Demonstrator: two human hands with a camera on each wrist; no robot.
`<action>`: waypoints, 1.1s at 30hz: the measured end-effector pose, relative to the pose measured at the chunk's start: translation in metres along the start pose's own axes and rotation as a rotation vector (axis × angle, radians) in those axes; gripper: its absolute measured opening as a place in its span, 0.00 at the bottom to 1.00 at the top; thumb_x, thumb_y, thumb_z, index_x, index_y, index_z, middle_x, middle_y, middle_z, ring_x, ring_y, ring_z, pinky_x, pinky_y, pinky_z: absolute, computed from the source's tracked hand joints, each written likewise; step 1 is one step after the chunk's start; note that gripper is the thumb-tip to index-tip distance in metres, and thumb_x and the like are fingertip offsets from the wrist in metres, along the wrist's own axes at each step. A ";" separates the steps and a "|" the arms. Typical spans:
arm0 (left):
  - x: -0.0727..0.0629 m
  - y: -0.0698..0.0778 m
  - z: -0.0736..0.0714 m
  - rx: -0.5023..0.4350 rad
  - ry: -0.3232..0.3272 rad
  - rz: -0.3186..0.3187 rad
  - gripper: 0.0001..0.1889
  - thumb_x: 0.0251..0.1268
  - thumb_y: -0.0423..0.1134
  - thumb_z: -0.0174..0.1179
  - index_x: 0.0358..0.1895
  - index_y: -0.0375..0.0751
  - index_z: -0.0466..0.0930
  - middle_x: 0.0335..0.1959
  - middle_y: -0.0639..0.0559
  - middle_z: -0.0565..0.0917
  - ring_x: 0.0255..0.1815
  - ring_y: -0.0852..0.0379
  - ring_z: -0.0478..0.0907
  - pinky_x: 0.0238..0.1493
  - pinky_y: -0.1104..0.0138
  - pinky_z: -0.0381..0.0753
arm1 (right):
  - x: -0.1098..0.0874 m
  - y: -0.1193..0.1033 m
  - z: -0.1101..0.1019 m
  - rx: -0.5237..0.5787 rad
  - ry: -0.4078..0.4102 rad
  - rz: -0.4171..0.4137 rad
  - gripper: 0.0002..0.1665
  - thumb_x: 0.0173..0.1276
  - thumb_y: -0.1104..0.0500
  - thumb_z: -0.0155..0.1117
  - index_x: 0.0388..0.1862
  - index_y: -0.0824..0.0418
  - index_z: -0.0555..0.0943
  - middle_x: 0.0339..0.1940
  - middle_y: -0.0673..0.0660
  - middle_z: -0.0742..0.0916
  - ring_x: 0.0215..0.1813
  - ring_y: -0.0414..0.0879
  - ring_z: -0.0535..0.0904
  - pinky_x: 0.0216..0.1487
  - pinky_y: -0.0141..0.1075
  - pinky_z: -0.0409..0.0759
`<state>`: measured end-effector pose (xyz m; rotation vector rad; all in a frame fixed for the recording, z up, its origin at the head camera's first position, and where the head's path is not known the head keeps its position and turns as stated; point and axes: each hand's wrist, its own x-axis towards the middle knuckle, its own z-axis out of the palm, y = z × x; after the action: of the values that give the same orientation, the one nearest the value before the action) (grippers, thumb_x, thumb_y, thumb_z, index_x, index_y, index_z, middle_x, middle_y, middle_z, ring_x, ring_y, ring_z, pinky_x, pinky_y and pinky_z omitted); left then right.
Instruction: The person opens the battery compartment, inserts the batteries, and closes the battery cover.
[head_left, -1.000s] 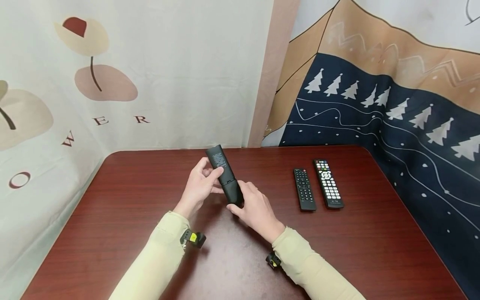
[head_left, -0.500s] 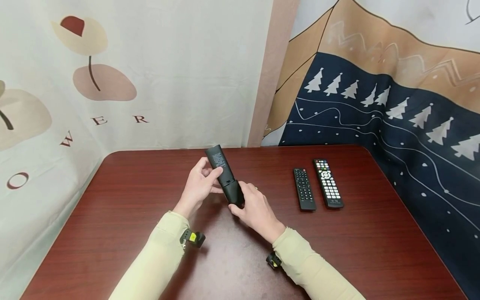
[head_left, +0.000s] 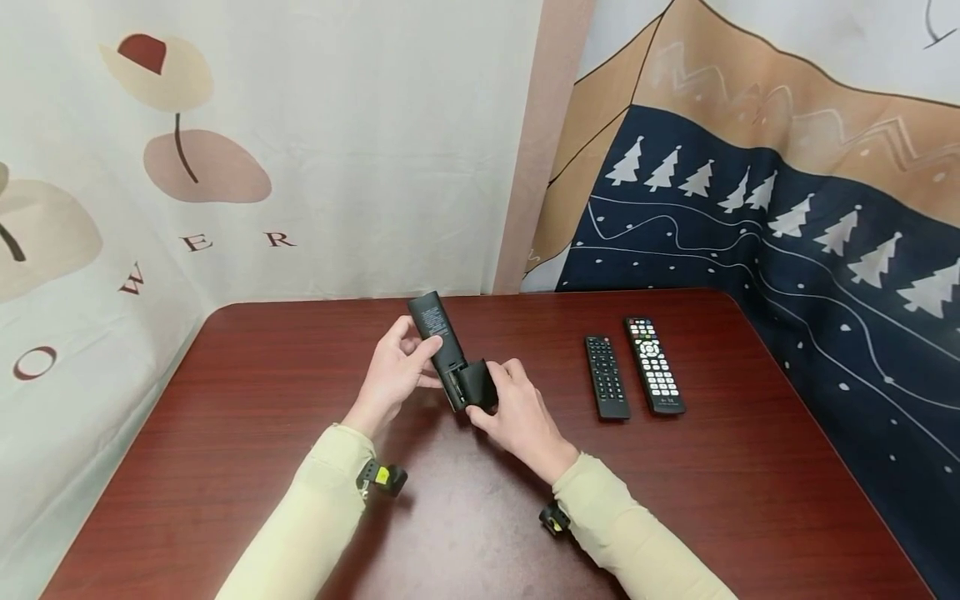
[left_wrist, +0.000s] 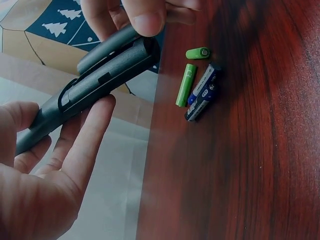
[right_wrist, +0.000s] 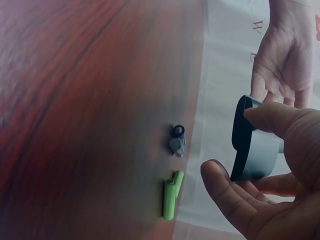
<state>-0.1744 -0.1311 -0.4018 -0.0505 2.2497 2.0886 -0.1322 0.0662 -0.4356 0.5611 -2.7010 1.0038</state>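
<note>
In the head view my left hand point(head_left: 395, 367) holds a black remote control point(head_left: 433, 325) by its middle, thumb on the printed back, the remote slanting down to the right. My right hand point(head_left: 522, 417) pinches its battery cover point(head_left: 478, 383) between thumb and fingers. The cover sits askew to the right, and part of the battery compartment point(head_left: 454, 392) shows beside it. In the left wrist view the cover point(left_wrist: 107, 47) lies alongside the remote with a narrow gap. Beyond the hands, two green batteries point(left_wrist: 186, 85) and two dark blue batteries point(left_wrist: 204, 82) lie on the table.
Two more remotes lie face up on the right of the brown table point(head_left: 300, 400): a smaller black remote point(head_left: 607, 377) and a longer remote with white buttons point(head_left: 655, 367). Patterned curtains point(head_left: 390, 167) hang behind the table's far edge.
The battery cover, earlier in line with the remote's back, has slid down and come away to the right with my right hand. My left hand and the remote have barely moved.
</note>
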 end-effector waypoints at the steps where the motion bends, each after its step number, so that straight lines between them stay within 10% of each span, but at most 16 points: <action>1: 0.000 0.000 0.000 0.000 0.001 0.000 0.16 0.77 0.34 0.58 0.62 0.37 0.70 0.43 0.33 0.85 0.29 0.52 0.88 0.36 0.48 0.90 | 0.000 0.001 -0.001 -0.005 0.004 0.004 0.38 0.60 0.57 0.80 0.65 0.69 0.76 0.47 0.60 0.77 0.36 0.48 0.80 0.38 0.39 0.84; 33: 0.000 -0.002 -0.005 -0.002 0.010 -0.035 0.16 0.77 0.33 0.58 0.62 0.37 0.69 0.42 0.35 0.85 0.31 0.50 0.88 0.35 0.50 0.91 | -0.001 0.035 -0.020 -0.108 0.035 0.147 0.35 0.61 0.57 0.76 0.63 0.70 0.76 0.48 0.67 0.79 0.41 0.56 0.81 0.44 0.49 0.86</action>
<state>-0.1747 -0.1358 -0.4038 -0.1005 2.2354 2.0781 -0.1443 0.1039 -0.4416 0.3268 -2.7782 0.8854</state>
